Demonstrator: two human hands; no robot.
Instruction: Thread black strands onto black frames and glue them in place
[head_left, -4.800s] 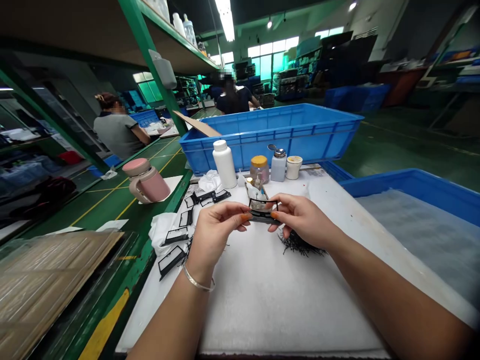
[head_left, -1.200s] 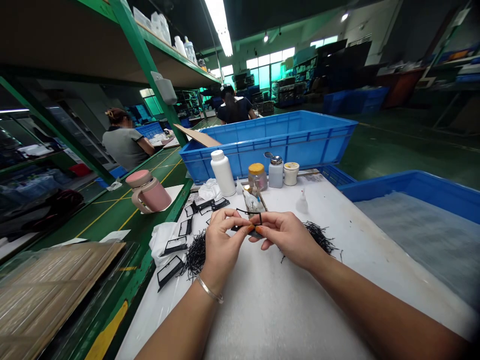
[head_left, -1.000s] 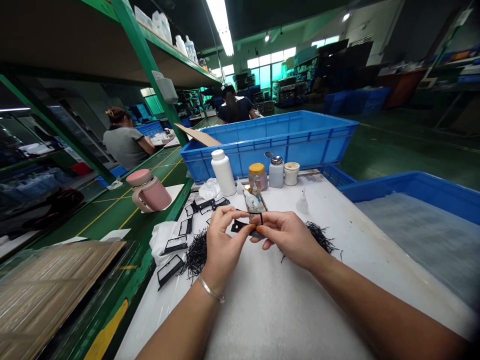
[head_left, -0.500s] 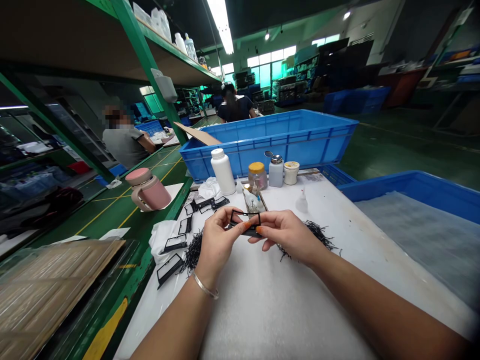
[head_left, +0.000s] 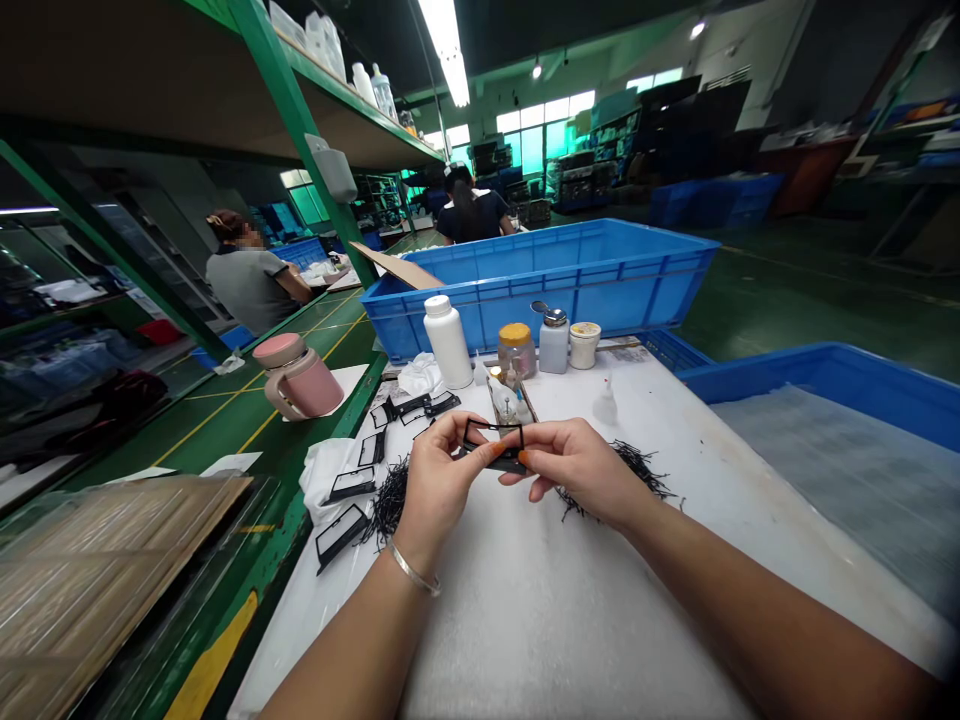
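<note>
Both of my hands pinch one small black plastic frame (head_left: 495, 445) above the white padded worktop (head_left: 540, 600). My left hand (head_left: 435, 478) grips its left end with fingers curled. My right hand (head_left: 577, 468) holds its right end between thumb and fingers. Heaps of thin black plastic strips lie under the hands, one on the left (head_left: 390, 500) and one on the right (head_left: 637, 468). More black frames (head_left: 341, 530) lie along the worktop's left edge on a white cloth (head_left: 322, 465).
A white bottle (head_left: 448, 342), a yellow-lidded jar (head_left: 517, 349), a pump dispenser (head_left: 555, 338) and a small tub (head_left: 584, 343) stand behind my hands. Blue crates sit at the back (head_left: 555, 275) and right (head_left: 847, 400). A pink mug (head_left: 298, 376) is left. Two people sit beyond.
The black frame has been turned and shifted slightly between my fingers; earlier it was held farther right. A strip heap now shows to the left of my left hand.
</note>
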